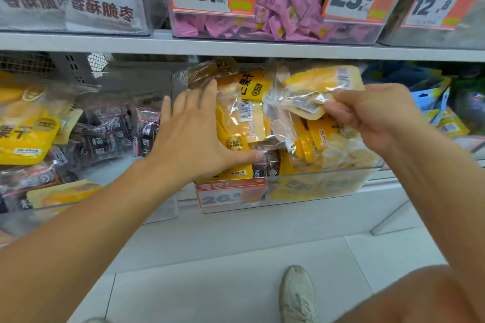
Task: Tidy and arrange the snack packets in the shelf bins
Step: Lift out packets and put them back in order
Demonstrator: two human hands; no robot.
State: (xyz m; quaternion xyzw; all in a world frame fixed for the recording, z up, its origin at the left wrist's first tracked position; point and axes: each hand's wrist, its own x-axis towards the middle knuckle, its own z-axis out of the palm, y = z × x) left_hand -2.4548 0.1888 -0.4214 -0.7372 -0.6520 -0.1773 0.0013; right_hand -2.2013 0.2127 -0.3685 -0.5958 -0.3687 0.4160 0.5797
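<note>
Setting: a shop shelf (236,46) is seen across the upper frame, with a pale tiled floor (236,270) along the bottom and a shoe (298,294) at lower centre.
Upper row: clear bins are seen with price cards; pink sachets (286,8) are heaped at top centre.
Middle bin (322,183): a clear-fronted bin at centre frame is filled with yellow snack packets (244,115), tilted and overlapping; a few dark packets (267,162) are mixed in at its front.
Left bin: dark packets and yellow ones are jumbled at centre left.
Left hand (194,134): laid flat on the yellow stack, fingers straight and slightly spread, thumb stretched right along the pile; nothing is gripped.
Right hand (372,110): fingers are curled and pinched on the clear edge of a lifted packet (312,89), held above the bin's right half.
Step judged: the lifted packet is probably being re-seated.
Doing it well: the stack should be kept pressed back so a gap is opened, the packet slid in upright, label forward, and the crinkly edge held firmly against slipping.
</note>
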